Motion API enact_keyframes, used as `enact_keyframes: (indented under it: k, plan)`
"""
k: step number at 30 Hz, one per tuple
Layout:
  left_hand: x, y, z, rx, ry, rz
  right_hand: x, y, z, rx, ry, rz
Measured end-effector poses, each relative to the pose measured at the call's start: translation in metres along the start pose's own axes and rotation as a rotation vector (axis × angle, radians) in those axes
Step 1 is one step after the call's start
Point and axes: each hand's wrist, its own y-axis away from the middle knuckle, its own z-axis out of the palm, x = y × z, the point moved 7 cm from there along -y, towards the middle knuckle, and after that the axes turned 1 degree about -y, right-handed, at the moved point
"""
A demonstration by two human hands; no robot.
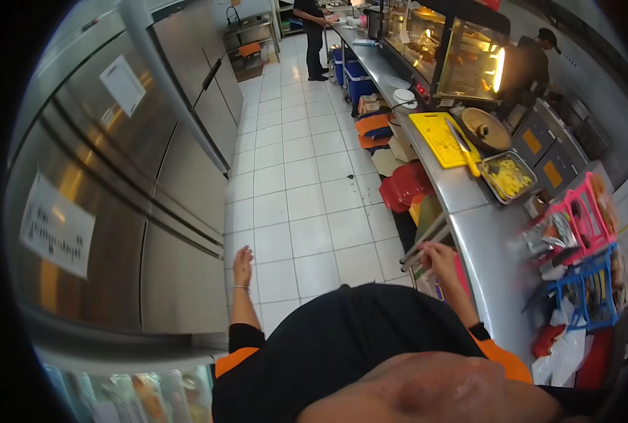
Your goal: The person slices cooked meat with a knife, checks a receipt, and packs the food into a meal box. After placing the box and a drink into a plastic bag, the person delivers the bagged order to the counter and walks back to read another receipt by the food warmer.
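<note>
Over the tiled floor, my left hand [243, 267] hangs beside the steel refrigerator doors [180, 268], holding nothing, its fingers a little apart. My right hand [437, 259] is near the edge of the steel counter [476, 247], beside light-coloured rails [427, 248]; its fingers are bent, and whether they touch the rails or hold anything is unclear. On the counter a knife [462, 146] lies across a yellow cutting board [437, 137]. Close by are a metal tray of yellow pieces [509, 178] and a round brown lid [486, 130].
A person in dark clothes [314, 35] stands at the far end of the counter; another person [532, 67] is behind the lit glass display case [469, 60]. Red containers [405, 185] and blue bins [358, 79] sit below the counter. Pink [596, 211] and blue baskets [589, 296] stand at right.
</note>
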Motion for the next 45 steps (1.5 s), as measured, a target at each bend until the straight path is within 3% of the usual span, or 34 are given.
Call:
enact_keyframes:
  k: [1, 2, 4, 5, 7, 8, 10, 11, 13, 15, 16, 17, 18, 19, 20, 21, 25, 26, 28, 32, 34, 36, 38, 40, 42, 45]
  plan:
    - [-0.015, -0.029, 0.022, -0.087, 0.099, 0.043, -0.017, -0.039, 0.022, -0.014, -0.05, -0.002]
    - [-0.03, -0.046, 0.045, -0.096, 0.159, -0.046, -0.033, -0.075, 0.044, -0.024, -0.099, 0.003]
    - [-0.033, -0.053, 0.077, -0.314, 0.07, -0.409, -0.065, -0.163, 0.09, -0.115, -0.128, -0.072]
    - [-0.029, -0.063, 0.09, -0.337, 0.055, -0.464, -0.092, -0.204, 0.111, -0.149, -0.13, -0.104]
    - [-0.046, -0.097, 0.108, -0.375, 0.087, -0.446, -0.132, -0.282, 0.145, -0.141, -0.116, -0.214]
    - [-0.037, -0.108, 0.111, -0.395, -0.082, -0.166, -0.148, -0.323, 0.154, -0.1, -0.101, -0.293]
    - [-0.074, -0.18, 0.131, -0.355, 0.054, -0.372, -0.182, -0.397, 0.159, -0.009, -0.029, -0.425]
    - [-0.084, -0.221, 0.15, -0.364, 0.047, -0.37, -0.194, -0.436, 0.159, 0.001, -0.032, -0.422]
    - [-0.067, -0.31, 0.179, -0.52, -0.179, -0.072, -0.216, -0.499, 0.143, 0.191, -0.035, -0.538]
    - [0.007, -0.403, 0.227, -0.483, -0.381, 0.106, -0.24, -0.56, 0.119, 0.324, -0.014, -0.522]
    - [0.063, -0.44, 0.255, -0.313, -0.035, -0.158, -0.25, -0.586, 0.102, 0.425, 0.014, -0.49]
    - [0.094, -0.496, 0.296, -0.323, 0.005, 0.024, -0.266, -0.615, 0.087, 0.447, 0.03, -0.495]
    - [0.163, -0.534, 0.334, -0.384, -0.161, 0.298, -0.28, -0.641, 0.072, 0.497, 0.047, -0.489]
    - [0.236, -0.552, 0.372, -0.382, -0.002, 0.409, -0.291, -0.664, 0.056, 0.545, 0.06, -0.482]
    - [0.295, -0.566, 0.409, -0.496, 0.038, 0.262, -0.301, -0.686, 0.044, 0.557, 0.067, -0.477]
    - [0.346, -0.585, 0.454, -0.566, 0.119, 0.417, -0.318, -0.702, 0.031, 0.597, 0.11, -0.545]
    - [0.513, -0.607, 0.608, -0.926, 0.294, 0.642, -0.377, -0.767, -0.012, 0.766, 0.245, -0.648]
    - [0.529, -0.606, 0.629, -0.962, 0.285, 0.639, -0.381, -0.783, -0.019, 0.801, 0.303, -0.677]
    - [0.613, -0.594, 0.668, -1.105, 0.299, 0.824, -0.392, -0.83, -0.045, 0.874, 0.27, -0.746]
    - [0.702, -0.602, 0.746, -1.313, 0.371, 0.9, -0.418, -0.839, -0.039, 0.976, 0.015, -0.677]
    - [0.736, -0.597, 0.78, -1.558, 0.536, 0.601, -0.418, -0.841, -0.045, 0.96, -0.057, -0.74]
    - [0.772, -0.586, 0.798, -1.747, 0.547, 0.613, -0.418, -0.836, -0.053, 1.057, -0.008, -0.731]
    - [0.773, -0.561, 0.817, -2.021, 0.206, 0.699, -0.417, -0.83, -0.046, 0.98, 0.067, -0.644]
    - [0.771, -0.544, 0.825, -2.139, 0.277, 0.751, -0.42, -0.816, -0.036, 1.09, 0.1, -0.614]
    - [0.775, -0.533, 0.836, -2.186, 0.513, 0.653, -0.429, -0.805, -0.024, 1.175, 0.084, -0.685]
    - [0.773, -0.514, 0.827, -2.324, 0.606, 0.581, -0.434, -0.783, -0.008, 1.417, 0.277, -0.636]
